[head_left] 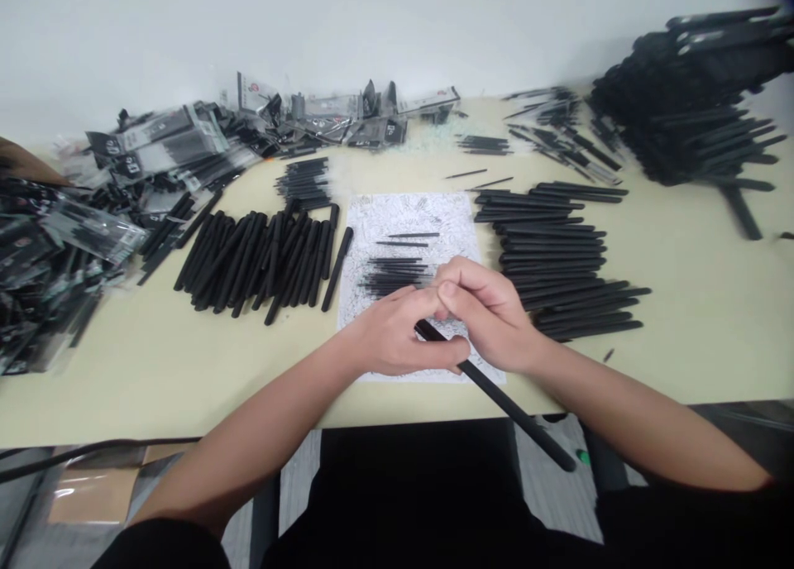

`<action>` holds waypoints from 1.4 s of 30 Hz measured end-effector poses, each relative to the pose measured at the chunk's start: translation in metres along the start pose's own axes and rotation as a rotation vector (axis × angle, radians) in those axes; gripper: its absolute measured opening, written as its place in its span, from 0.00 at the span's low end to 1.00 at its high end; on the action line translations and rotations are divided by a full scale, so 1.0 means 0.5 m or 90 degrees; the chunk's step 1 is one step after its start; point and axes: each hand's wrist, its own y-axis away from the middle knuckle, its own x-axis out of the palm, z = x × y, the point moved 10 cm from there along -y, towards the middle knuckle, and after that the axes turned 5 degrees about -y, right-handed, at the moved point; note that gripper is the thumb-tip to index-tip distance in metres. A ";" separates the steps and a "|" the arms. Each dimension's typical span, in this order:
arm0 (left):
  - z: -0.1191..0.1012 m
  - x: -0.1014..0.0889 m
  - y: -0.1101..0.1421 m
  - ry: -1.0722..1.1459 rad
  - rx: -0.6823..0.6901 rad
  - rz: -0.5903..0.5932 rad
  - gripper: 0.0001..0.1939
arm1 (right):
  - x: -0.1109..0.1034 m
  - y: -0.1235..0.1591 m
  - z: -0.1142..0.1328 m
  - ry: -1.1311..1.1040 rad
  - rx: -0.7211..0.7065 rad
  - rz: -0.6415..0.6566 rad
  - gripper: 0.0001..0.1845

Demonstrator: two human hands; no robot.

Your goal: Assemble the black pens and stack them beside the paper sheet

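My left hand (406,333) is closed around a long black pen barrel (518,412), which slants down to the right past the table's front edge. Close against it, my right hand (487,313) is pinched at the left forefinger; whatever lies in that pinch is hidden. Beneath both hands lies a white sheet with dense dark scribbles (413,209). On the sheet, thin black pen refills (394,278) form a small pile, and two more lie just above it.
Thick black pen caps or short tubes (260,259) are heaped left of the sheet. Black barrels (552,251) are stacked to its right, with a taller pile (676,106) behind. Clear packets (167,139) crowd the back and left of the table (700,354).
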 end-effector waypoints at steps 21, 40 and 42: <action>-0.003 0.005 -0.005 0.003 -0.033 0.028 0.14 | -0.007 -0.003 -0.016 -0.042 0.047 -0.026 0.16; 0.004 -0.002 -0.005 0.034 -0.065 0.001 0.10 | -0.014 -0.006 -0.031 -0.068 0.073 -0.045 0.16; 0.000 -0.006 -0.005 0.002 -0.044 -0.020 0.12 | -0.014 -0.004 -0.032 -0.057 0.082 -0.060 0.18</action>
